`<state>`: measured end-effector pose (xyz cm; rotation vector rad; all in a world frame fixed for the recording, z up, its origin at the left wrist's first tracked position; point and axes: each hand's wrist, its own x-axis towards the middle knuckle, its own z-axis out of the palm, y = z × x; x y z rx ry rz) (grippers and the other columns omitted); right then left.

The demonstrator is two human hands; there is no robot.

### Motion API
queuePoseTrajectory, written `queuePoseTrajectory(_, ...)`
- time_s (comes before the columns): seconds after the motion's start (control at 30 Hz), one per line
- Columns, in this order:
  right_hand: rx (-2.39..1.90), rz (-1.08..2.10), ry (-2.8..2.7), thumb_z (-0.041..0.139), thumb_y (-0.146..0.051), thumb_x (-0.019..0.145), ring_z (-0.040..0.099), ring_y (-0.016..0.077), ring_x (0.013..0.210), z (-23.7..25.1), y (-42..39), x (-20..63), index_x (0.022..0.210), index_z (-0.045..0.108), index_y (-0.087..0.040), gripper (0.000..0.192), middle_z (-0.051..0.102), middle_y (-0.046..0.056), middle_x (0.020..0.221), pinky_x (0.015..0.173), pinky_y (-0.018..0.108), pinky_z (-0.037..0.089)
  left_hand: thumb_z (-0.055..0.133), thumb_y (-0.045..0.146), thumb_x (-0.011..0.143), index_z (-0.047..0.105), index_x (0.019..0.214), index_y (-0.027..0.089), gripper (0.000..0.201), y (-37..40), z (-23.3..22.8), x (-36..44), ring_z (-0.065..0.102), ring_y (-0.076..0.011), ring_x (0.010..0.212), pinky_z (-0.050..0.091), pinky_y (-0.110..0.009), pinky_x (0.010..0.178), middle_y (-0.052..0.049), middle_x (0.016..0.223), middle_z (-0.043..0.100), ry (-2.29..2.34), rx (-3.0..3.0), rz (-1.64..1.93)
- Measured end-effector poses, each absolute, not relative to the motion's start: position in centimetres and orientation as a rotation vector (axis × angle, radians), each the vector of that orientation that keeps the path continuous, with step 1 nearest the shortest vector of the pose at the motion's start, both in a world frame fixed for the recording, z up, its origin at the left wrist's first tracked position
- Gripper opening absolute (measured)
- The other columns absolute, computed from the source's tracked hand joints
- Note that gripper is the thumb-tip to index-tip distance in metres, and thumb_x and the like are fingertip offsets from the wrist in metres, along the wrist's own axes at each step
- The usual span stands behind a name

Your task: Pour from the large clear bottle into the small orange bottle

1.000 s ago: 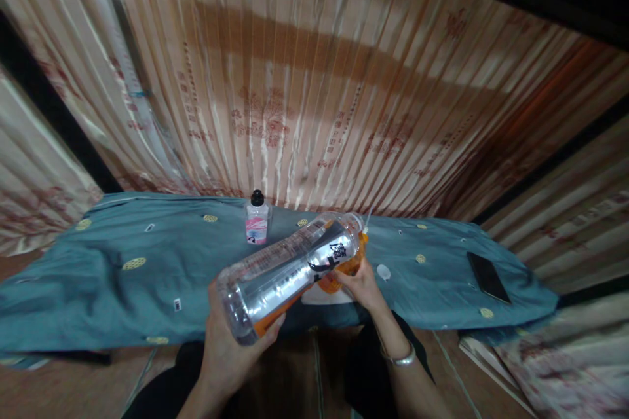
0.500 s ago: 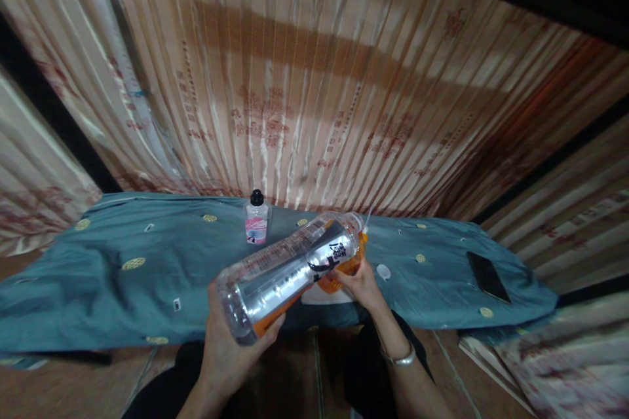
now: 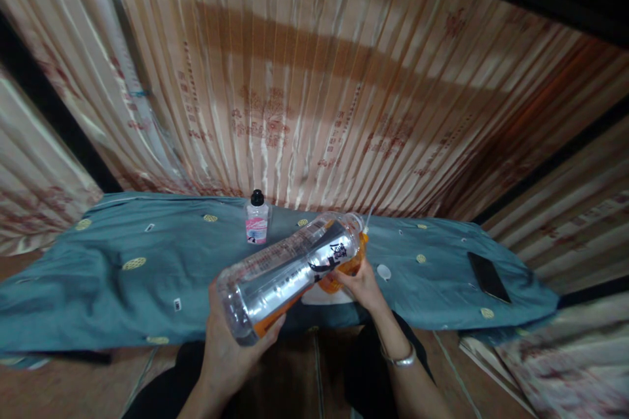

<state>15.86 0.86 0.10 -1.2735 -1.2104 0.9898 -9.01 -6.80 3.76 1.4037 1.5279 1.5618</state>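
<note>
Hold status: the left hand (image 3: 223,340) wraps the base of the large clear plastic bottle (image 3: 289,278), thumb along the near side and palm beneath. The right hand (image 3: 362,285) closes its fingers around the orange container (image 3: 330,283), which sits partly hidden behind the bottle's neck end.

Bottle position: above the near edge of the teal patterned cloth (image 3: 187,242), tilted, base toward the person's left and neck toward the right, silver label facing up. The neck end lies alongside the container's top; whether the two touch cannot be determined.

Progress: both items are in hand and brought together, so the positioning appears complete. Any flow, the fill levels and the state of the bottle's mouth are not discernible. Neither item is released; as judged from this state, the two-handed operation remains open.

Surroundings: a small bottle with a black cap (image 3: 256,226) stands upright, apart from the hands. A black smartphone (image 3: 488,277) lies flat on the right.
</note>
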Motion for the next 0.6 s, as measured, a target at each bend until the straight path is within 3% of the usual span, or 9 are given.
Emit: queuePoseTrajectory(0.6,-1.308,0.951,-1.210,0.085,-0.038,0.055,0.070,0.0294,0.098,-0.2,0.9,15.9,0.100,0.057,-0.022,0.055,0.074,0.007,0.102,0.088,0.044,0.055,0.078,0.050,0.059,0.044,0.122,0.022,0.077,-6.8,3.3,-9.2,0.063,-0.0285,0.102,0.052,-0.052,0.092,-0.010,0.112,0.061,1.545,1.421,1.554)
